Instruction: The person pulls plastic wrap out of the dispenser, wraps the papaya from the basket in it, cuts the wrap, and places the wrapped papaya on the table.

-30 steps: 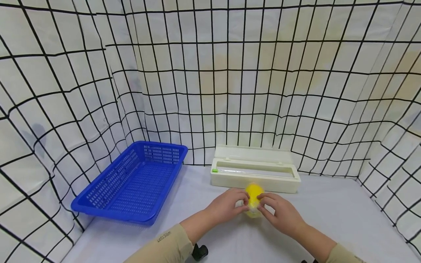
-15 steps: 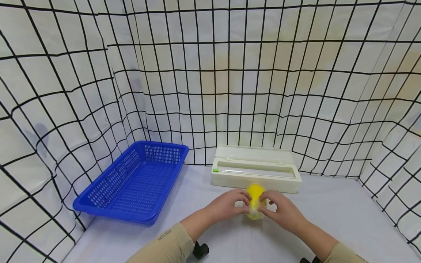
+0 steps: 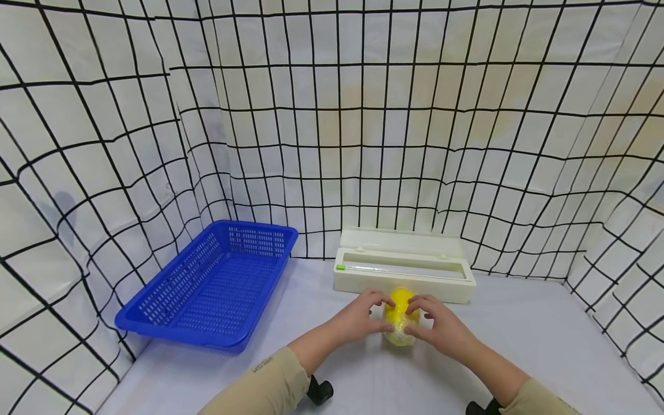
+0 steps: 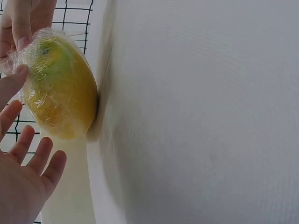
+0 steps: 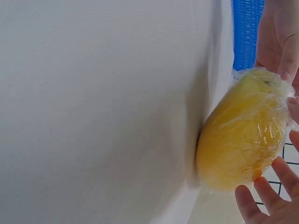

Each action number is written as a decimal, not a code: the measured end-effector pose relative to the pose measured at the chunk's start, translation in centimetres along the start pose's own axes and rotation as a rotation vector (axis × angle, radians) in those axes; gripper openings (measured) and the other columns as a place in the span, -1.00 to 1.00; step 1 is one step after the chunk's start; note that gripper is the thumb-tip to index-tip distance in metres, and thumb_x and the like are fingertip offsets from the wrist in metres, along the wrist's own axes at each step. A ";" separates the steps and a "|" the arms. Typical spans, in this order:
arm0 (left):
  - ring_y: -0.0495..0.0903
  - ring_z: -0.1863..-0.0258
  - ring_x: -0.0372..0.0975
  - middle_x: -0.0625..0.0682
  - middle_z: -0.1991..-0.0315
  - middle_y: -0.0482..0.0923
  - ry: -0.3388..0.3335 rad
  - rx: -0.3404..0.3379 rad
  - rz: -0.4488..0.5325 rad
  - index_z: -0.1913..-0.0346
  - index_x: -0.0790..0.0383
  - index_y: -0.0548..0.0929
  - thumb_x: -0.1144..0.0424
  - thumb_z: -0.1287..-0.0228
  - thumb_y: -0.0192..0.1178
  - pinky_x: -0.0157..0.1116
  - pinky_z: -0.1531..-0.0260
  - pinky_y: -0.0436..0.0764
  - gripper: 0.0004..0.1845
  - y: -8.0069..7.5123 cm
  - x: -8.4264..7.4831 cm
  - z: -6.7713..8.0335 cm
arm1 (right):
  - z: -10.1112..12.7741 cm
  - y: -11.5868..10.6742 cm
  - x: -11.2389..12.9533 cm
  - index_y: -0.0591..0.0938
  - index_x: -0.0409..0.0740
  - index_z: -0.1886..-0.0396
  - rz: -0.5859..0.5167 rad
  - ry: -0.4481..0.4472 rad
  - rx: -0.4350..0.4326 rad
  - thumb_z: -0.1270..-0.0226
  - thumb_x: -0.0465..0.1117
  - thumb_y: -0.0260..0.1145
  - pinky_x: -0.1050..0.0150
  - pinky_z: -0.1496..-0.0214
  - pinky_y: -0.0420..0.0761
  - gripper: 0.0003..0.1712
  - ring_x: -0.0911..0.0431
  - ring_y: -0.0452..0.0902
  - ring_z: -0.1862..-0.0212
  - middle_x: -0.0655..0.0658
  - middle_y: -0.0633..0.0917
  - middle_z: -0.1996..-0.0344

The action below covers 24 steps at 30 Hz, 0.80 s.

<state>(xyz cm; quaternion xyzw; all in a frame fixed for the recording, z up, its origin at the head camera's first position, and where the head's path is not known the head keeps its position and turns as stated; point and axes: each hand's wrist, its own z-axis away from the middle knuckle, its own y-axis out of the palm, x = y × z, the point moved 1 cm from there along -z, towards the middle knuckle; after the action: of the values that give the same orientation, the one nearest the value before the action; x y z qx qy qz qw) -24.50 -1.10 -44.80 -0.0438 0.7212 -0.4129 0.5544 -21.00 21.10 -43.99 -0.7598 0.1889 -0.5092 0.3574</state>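
Observation:
A yellow mango [image 3: 398,317] with a greenish end, wrapped in clear cling film, rests on the white cloth between both hands. Crinkled film bunches around its near, greenish end in the left wrist view. My left hand [image 3: 360,316] holds its left side, thumb [image 4: 17,74] at the bunched film and the outer fingers spread apart. From the right, my right hand [image 3: 440,324] holds it with curved fingers; fingertips [image 5: 258,175] touch the wrapped surface in the right wrist view. Both thumbs meet the film near its gathered end.
Behind the mango stands a long white cling film box [image 3: 404,285], lid raised, with a green slider at its left. A blue plastic basket [image 3: 223,340] sits to the left. Black grid netting [image 3: 363,144] over white sheeting walls the table [image 3: 539,334].
Both hands' fingers have spread from a tighter pinch at the film to a wider hold, uncovering more of the mango. It stays in nearly the same spot.

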 end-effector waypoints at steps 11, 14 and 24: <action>0.46 -0.18 -0.11 -0.14 -0.26 0.37 -0.019 0.042 0.058 -0.17 -0.16 0.55 -0.06 -0.18 0.40 -0.23 -0.04 0.57 -0.51 0.2 0.4 -0.3 | -0.2 0.0 -0.2 0.65 0.05 0.14 -0.035 0.041 0.005 -0.32 0.02 0.39 -0.03 -0.08 0.61 -0.77 -0.08 0.48 -0.15 -0.10 0.55 -0.12; 0.45 -0.20 -0.12 -0.13 -0.30 0.34 -0.007 0.068 0.069 -0.18 -0.17 0.55 -0.05 -0.21 0.38 -0.26 -0.06 0.56 -0.52 0.2 0.5 -0.4 | -0.3 0.0 -0.4 0.62 0.07 0.17 -0.046 0.052 -0.006 -0.29 -0.01 0.42 0.05 -0.07 0.62 -0.79 -0.03 0.49 -0.11 -0.06 0.56 -0.07; 0.41 -0.24 -0.11 -0.12 -0.35 0.27 0.013 0.131 0.092 -0.21 -0.20 0.51 -0.05 -0.24 0.35 -0.29 -0.08 0.55 -0.52 -0.2 0.9 -0.8 | -0.3 0.1 -0.8 0.69 0.16 0.38 0.042 -0.010 -0.028 -0.26 -0.07 0.45 0.06 -0.07 0.64 -0.94 0.00 0.54 -0.05 -0.01 0.58 -0.02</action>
<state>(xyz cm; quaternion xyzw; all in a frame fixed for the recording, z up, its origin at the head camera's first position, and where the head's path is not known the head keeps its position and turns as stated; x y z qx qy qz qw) -25.59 -1.22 -45.33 0.0287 0.6976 -0.4335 0.5698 -21.61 21.41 -44.53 -0.7632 0.2103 -0.4949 0.3583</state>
